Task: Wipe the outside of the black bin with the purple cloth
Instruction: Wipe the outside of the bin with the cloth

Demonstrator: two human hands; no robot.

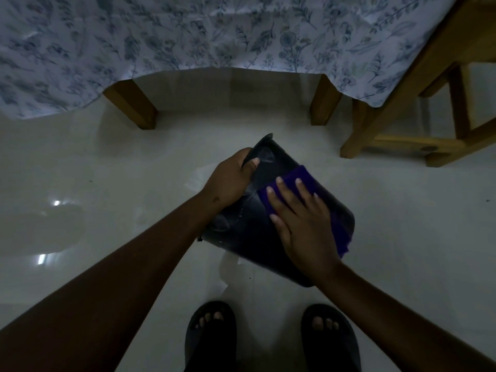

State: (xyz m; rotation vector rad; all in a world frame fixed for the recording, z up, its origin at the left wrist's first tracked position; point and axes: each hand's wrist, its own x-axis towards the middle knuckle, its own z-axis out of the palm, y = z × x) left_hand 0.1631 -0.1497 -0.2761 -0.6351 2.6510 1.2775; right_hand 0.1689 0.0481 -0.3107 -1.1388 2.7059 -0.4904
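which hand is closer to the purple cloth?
Right. The right hand lies flat on the purple cloth, pressing it to the black bin; the left hand grips the bin's rim beside it.

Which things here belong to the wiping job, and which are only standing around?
For the job: black bin, purple cloth, left hand gripping the bin, right hand flat on the cloth.

Standing around: table legs, floral tablecloth, wooden chair.

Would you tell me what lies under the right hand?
The purple cloth lies under the right hand, pressed flat against the black bin. The cloth's middle and the bin's surface beneath are covered.
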